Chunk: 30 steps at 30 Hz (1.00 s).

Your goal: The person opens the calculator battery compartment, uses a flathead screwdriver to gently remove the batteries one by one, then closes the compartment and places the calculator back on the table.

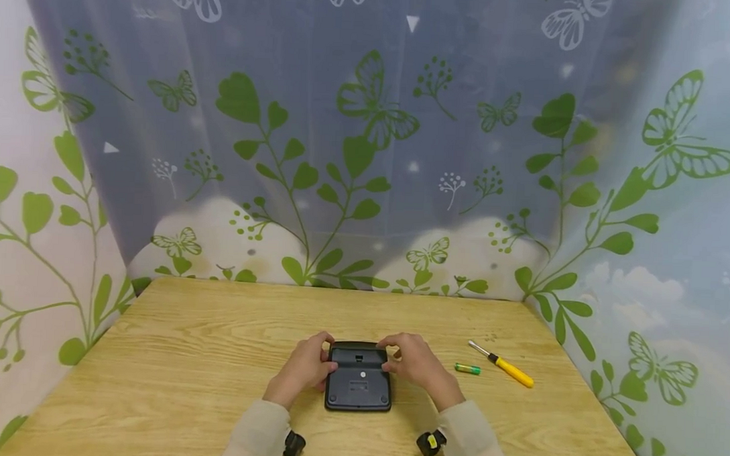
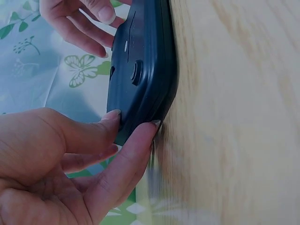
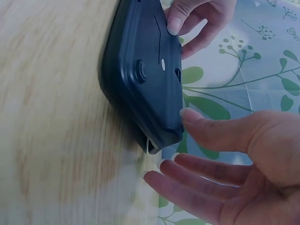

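A black calculator (image 1: 358,397) lies back side up on the wooden table, showing a label, round feet and a small dark slot (image 1: 359,357). At its left edge, my left hand (image 1: 304,364) pinches the casing, thumb on the back and fingers against the side. My right hand (image 1: 419,361) is at the opposite edge. In the right wrist view its thumb (image 3: 211,133) touches the calculator's corner, while the other fingers (image 3: 197,190) extend loosely beside it. A narrow gap shows along the casing's side at that corner.
To the right of the calculator lies a green battery (image 1: 467,369). Beyond it rests a screwdriver (image 1: 511,369) with a yellow handle and metal shaft. Patterned curtains (image 1: 354,187) with leaves and butterflies hang behind and at both sides of the table (image 1: 216,343).
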{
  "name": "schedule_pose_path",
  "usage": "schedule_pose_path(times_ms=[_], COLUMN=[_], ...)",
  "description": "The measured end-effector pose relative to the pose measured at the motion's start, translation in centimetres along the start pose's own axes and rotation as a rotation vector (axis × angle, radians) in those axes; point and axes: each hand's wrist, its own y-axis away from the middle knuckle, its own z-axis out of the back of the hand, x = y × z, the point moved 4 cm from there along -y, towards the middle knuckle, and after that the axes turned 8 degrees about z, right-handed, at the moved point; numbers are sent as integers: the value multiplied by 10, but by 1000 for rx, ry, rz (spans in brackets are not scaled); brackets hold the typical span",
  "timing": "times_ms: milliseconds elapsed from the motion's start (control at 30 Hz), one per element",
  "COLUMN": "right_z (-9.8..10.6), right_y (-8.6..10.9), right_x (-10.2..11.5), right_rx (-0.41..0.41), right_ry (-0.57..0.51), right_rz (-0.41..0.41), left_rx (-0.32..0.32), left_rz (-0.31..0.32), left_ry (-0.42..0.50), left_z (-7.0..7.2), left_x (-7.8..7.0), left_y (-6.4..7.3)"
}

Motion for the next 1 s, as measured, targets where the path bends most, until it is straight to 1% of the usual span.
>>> schedule_pose_path(times_ms=[133,433,700,767,900,1000], right_z=[-2,-7,-12,-14,-16,-16], right_y=[-2,-6,-7,-7,-6,-5], right_x=[-1,-2,-1,-1,0,1], right_rx=[-5,-4,-5,-13,-24,-29], right_ry=[-4,-38,-18,-9,10,18], right_rz=[11,-8,-51,-54,-46,-42], left_rx=[6,5,10,1,-38,-54], left_rz=[1,2,37,53,83,73], left_ry=[-5,-9,-22,-46,-136,-163], left_z=[0,2,1,1,0,0], left_x=[0,-1,-1,0,2,3], left_y=[0,1,2,1,0,1])
